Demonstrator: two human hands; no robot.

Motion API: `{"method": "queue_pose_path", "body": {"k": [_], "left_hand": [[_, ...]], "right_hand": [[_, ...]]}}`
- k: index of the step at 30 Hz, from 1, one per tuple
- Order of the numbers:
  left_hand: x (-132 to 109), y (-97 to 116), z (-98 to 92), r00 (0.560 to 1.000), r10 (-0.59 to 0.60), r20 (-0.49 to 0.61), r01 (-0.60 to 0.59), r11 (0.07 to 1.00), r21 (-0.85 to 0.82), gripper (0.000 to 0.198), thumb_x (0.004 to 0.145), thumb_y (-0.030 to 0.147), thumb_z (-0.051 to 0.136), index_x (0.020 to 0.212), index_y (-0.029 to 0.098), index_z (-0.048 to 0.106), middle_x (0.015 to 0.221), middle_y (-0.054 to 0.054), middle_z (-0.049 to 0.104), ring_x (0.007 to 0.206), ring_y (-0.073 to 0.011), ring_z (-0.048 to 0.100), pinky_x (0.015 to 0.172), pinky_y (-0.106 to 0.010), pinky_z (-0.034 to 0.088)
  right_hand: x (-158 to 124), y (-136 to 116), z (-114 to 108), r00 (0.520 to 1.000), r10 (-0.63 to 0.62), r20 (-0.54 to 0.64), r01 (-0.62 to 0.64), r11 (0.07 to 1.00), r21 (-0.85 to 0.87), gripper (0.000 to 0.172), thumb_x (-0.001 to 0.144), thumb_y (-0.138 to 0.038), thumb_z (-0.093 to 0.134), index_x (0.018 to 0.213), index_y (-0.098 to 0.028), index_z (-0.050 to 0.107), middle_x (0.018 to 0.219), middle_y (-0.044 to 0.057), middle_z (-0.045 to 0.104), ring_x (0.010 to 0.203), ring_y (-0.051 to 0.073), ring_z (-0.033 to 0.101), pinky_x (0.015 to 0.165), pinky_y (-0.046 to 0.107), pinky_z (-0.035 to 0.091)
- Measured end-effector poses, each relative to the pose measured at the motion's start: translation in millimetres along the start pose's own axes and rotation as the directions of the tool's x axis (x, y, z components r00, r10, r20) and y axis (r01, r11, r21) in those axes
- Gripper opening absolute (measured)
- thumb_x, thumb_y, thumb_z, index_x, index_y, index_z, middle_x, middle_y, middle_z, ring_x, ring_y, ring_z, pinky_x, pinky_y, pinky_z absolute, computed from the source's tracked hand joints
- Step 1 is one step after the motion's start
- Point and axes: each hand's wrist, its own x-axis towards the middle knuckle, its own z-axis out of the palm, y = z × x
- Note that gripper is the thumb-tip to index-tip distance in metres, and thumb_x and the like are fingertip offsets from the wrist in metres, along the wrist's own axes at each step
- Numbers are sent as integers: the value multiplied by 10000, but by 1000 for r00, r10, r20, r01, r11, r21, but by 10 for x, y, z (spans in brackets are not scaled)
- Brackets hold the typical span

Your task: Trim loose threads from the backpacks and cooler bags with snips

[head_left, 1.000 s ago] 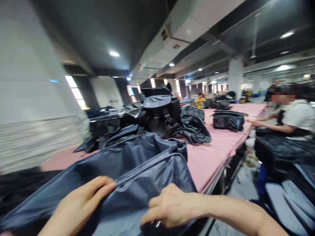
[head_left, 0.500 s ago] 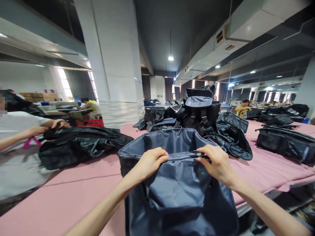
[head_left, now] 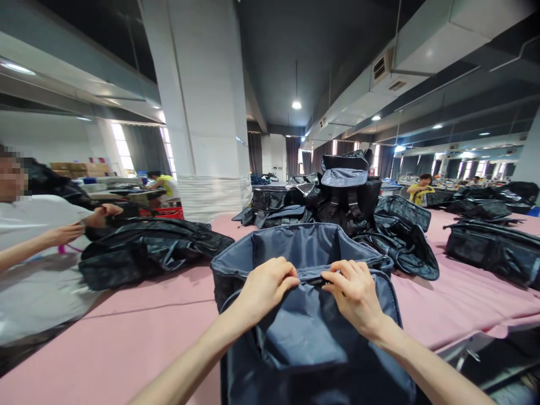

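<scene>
A dark bag with a blue-grey lining (head_left: pixel 304 337) stands open in front of me on the pink-covered table, its front flap hanging down towards me. My left hand (head_left: pixel 268 289) is closed on the near edge of the opening, thumb and fingers pinching the fabric. A short way to the right, my right hand (head_left: pixel 356 295) pinches the same edge, with a small dark piece at its fingertips that is too small to make out. Between the two hands a short stretch of the seamed edge shows. The bag's outer front is hidden beneath the flap.
Dark bags are piled (head_left: pixel 346 197) behind mine, with another bag (head_left: pixel 493 247) to the right. On the left a person in a white top (head_left: pixel 46 264) handles a dark camouflage bag (head_left: pixel 156 247). A white pillar (head_left: pixel 206 112) rises behind the pink table cover (head_left: pixel 139 337).
My right hand has moved left along the bag's edge, closer to my left hand. The view has shifted slightly left. The person at left has raised one hand a little.
</scene>
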Motion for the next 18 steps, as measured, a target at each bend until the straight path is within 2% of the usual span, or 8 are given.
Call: {"method": "queue_pose_path", "body": {"k": [9,18], "left_hand": [[80,-16,-13,990,-114,83,125,981,-148,205,788,259,433,707,172,601,751,-2,624,698,-139,538,637,-229,364],[94,-10,-13,988,-118,96,132,979,-153,202,767,247,438,705,163,611,741,-6,628,685,-139,536,621,-225,358]], "right_hand": [[67,-48,65,1000,-13,-16,13,999,45,87,793,-180,604,872,-201,635,842,23,608,734,130,509,666,282,315],[86,16,76,999,-26,19,23,986,163,82,823,-160,558,846,-186,632,796,30,601,713,133,504,650,280,318]]}}
